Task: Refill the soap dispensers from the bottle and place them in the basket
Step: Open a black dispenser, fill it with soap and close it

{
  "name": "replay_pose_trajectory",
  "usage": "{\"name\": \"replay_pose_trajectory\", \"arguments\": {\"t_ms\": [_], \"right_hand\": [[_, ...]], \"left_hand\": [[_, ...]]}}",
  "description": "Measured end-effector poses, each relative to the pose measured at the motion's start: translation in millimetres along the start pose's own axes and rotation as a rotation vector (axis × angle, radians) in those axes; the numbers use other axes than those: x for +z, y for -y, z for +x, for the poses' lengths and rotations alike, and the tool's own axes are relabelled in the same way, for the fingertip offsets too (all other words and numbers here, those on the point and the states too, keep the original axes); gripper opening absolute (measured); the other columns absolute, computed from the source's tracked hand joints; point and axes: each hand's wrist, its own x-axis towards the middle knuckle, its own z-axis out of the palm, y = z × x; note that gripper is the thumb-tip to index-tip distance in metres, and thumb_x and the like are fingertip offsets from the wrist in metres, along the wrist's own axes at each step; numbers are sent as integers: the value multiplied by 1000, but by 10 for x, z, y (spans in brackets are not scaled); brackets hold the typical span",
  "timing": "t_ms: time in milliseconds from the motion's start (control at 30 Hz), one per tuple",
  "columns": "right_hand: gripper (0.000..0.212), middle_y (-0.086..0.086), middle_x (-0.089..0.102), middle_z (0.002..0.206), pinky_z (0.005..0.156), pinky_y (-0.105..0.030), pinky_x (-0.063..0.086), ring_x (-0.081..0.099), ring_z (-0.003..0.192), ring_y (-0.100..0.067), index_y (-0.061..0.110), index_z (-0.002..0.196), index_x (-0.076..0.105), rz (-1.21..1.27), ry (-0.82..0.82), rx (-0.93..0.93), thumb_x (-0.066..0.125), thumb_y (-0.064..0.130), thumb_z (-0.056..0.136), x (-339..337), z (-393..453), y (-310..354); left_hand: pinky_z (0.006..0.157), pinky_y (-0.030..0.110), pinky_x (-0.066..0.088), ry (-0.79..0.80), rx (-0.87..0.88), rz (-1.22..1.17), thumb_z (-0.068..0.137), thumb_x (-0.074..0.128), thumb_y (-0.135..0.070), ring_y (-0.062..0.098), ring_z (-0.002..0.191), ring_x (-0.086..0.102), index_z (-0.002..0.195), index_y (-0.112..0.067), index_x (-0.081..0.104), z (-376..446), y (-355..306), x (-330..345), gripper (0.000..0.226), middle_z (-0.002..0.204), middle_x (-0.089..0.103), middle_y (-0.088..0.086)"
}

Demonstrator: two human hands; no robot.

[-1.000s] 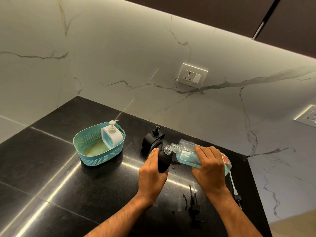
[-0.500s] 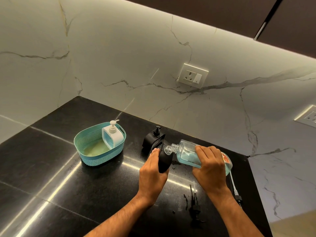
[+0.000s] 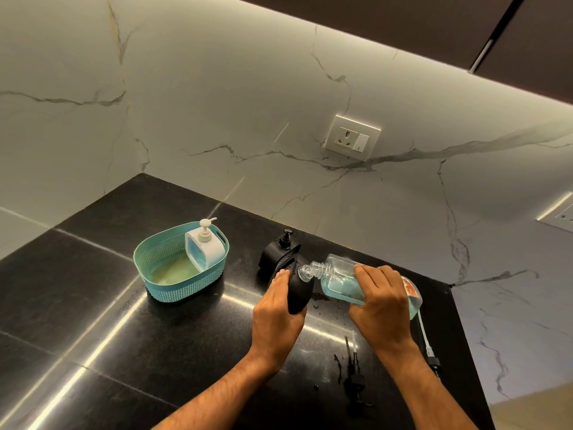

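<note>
A polished black stone bench (image 3: 93, 305) is filling the near part of the scene, catching long streaks of light. Behind it a white marble wall (image 3: 217, 103) with grey veins is glowing under a strip light beneath dark upper cabinets (image 3: 403, 20). A white socket plate (image 3: 353, 137) is sitting on the far wall, and another (image 3: 561, 214) is showing at the right edge.

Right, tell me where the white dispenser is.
In the head view the white dispenser stands inside the teal basket, against its far right wall, on the counter left of the hands.
</note>
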Motion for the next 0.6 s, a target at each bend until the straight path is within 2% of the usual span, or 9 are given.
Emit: {"name": "replay_pose_trajectory", "arguments": {"t_ms": [600], "right_hand": [[67, -17, 74, 103, 78, -46, 59, 69, 94, -35, 0, 110, 73, 1, 0, -8, 99, 12, 49, 34, 64, -23]], "left_hand": [[99, 42, 59, -18, 6, -6, 77, 89, -21, 31, 121, 68, 144, -4, 52, 58, 0, 27, 78, 136, 66, 16]]}}
